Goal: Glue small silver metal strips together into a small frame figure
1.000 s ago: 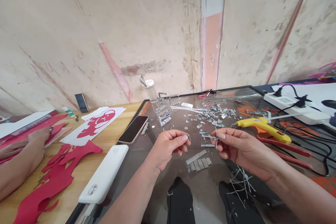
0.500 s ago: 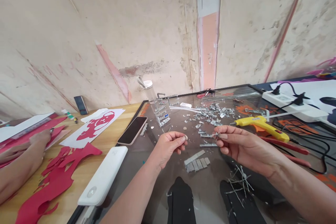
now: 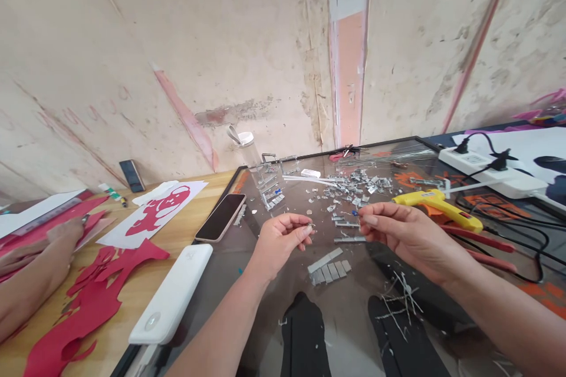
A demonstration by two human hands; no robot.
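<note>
Over the glass tabletop, my left hand [image 3: 283,241] pinches a tiny metallic piece [image 3: 312,225] between thumb and forefinger; its exact kind is too small to make out. To the right, my right hand [image 3: 400,232] is closed in a pinch too, with a small blue piece [image 3: 355,212] showing at its fingertips. A gap separates the two hands. Below them lie flat grey metal strips [image 3: 329,266] in a row. Behind the right fingers is a scattered pile of small metal pieces [image 3: 360,184]. Twisted wire bits [image 3: 403,300] lie under my right wrist.
A yellow glue gun [image 3: 435,207], red-handled pliers [image 3: 481,238] and a white power strip [image 3: 490,171] lie at right. A phone [image 3: 221,218], a white power bank [image 3: 172,294] and a clear bottle [image 3: 251,153] stand left. Another person's hands [image 3: 62,241] work over red sheets.
Both hands stay nearly in place, still pinching. The right fingers have turned slightly, and a blue piece now shows at their tips. The view has shifted a little.
</note>
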